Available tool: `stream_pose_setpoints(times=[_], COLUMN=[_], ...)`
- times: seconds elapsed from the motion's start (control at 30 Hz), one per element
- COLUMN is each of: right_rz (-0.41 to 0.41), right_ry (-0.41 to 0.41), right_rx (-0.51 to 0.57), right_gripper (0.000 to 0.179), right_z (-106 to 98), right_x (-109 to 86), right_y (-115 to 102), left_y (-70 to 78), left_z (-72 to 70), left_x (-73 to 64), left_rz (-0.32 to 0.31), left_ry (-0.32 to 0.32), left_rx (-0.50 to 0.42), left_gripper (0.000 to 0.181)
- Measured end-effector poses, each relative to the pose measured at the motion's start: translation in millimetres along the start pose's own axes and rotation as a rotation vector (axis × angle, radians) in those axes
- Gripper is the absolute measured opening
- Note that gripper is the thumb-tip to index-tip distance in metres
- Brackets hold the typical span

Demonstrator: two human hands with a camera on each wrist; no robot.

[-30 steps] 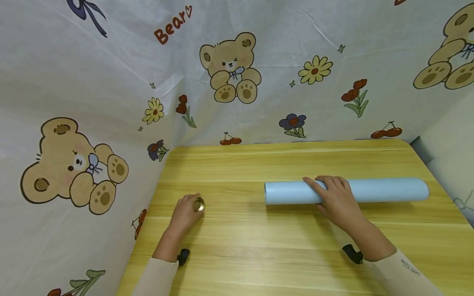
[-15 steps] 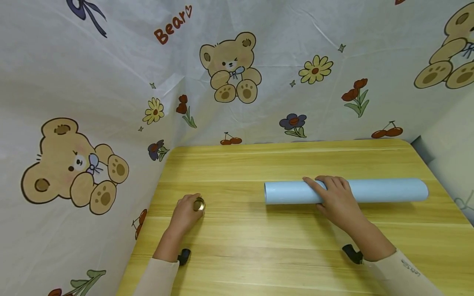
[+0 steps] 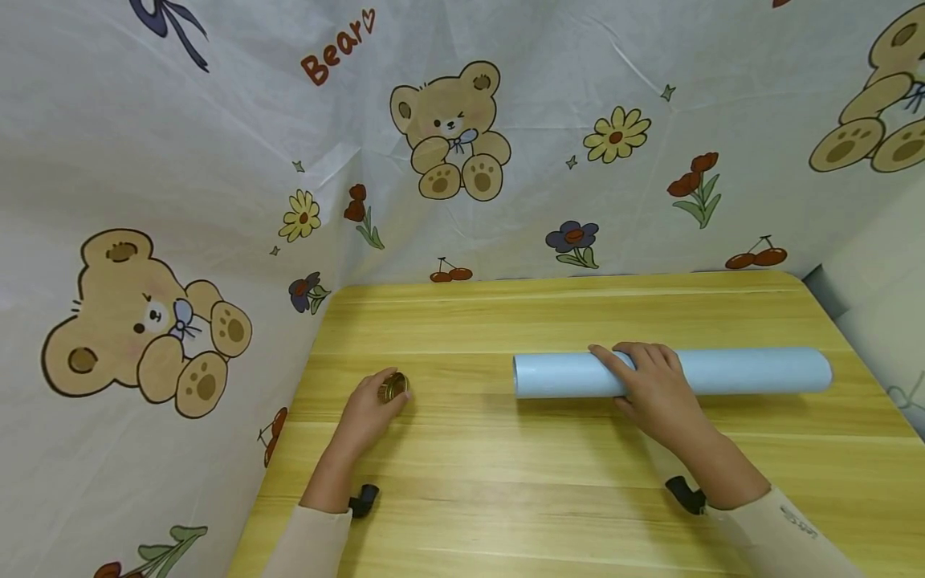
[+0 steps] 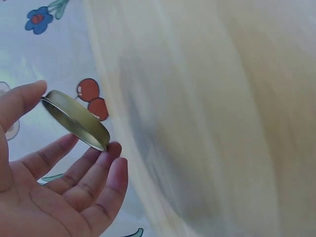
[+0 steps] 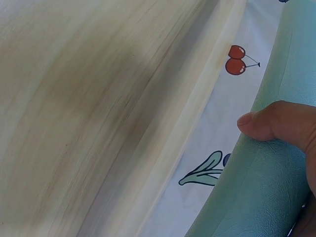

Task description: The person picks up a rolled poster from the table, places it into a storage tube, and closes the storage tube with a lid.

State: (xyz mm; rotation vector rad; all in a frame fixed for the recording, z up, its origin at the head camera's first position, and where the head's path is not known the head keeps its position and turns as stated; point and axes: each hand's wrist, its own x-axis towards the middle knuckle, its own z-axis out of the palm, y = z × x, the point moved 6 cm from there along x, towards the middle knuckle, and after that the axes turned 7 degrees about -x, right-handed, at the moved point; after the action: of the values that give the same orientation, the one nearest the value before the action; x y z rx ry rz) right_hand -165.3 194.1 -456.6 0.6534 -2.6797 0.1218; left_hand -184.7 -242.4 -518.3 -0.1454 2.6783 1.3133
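Between the thumb and fingers of my left hand (image 3: 364,413) I pinch a round, shallow, gold-coloured metal lid (image 3: 393,388). The left wrist view shows the lid (image 4: 74,113) tilted, with its hollow side partly visible and its rim between thumb and fingertips. My right hand (image 3: 661,393) grips a rolled-up light blue mat (image 3: 759,371) from above, near its middle. The roll lies crosswise, its hollow left end facing the lid across a gap. In the right wrist view the mat (image 5: 256,187) has a leather-like grain, and my thumb presses along its side.
Both hands are over a wood-grain table (image 3: 470,482). Behind and to the left hangs a white cloth (image 3: 238,104) printed with bears and flowers. Black pieces (image 3: 364,499) sit at both wrists. A pale wall (image 3: 878,265) stands beyond the right edge.
My left hand has moved slightly away and to the right, tilting the lid. The right hand and the rolled mat have shifted only a touch to the left.
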Motion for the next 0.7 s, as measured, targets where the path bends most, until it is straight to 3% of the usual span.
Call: stream_pose_setpoints(times=[0.4,0.7], right_rz=[-0.003,0.002], right_ry=[-0.007,-0.012], right_rx=[-0.006,0.001], right_gripper=[0.103,0.104], right_z=[0.9,1.9], right_x=[3.1,1.7], right_y=[-1.0,-1.9], left_y=[24.3,42.2], left_z=[11.7,27.7], left_x=[-6.5,-13.2], left_rz=[-0.032,0.035], left_ry=[-0.083,-0.127], left_rx=[-0.283,-0.389], left_gripper=[0.069,0.066])
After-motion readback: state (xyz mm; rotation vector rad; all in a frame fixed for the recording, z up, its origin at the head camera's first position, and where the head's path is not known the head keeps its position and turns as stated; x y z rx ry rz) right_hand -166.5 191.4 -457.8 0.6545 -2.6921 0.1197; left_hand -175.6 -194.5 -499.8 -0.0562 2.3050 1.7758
